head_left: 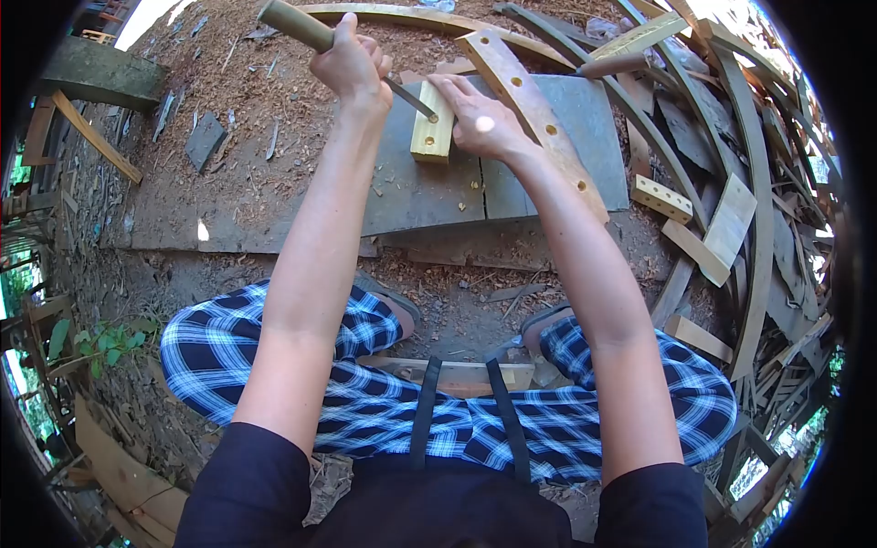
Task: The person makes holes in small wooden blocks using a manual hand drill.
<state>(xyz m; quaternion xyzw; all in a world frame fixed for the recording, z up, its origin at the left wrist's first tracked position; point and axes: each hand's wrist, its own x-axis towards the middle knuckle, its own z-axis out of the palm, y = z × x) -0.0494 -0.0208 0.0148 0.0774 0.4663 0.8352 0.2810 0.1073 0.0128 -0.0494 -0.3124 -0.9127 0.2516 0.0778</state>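
My left hand [352, 68] is wrapped round a chisel [297, 25] with a thick wooden handle. Its narrow metal blade slants down to the right, and the tip meets a hole in the top of a pale wooden block [429, 142]. Another hole shows near the block's closer end. My right hand [484, 119] grips the far part of this block, fingers laid over its top, steadying it against a grey board [393, 196]. Beside that hand lies a long plank [534, 105] with a row of round holes.
A second wooden-handled tool [614, 65] lies at the upper right. Nearby are a small block with holes [662, 199], a short flat board [731, 219] and curved timber strips [760, 228]. Wood shavings [247, 73] cover the ground, and a thick beam [105, 75] stands at left.
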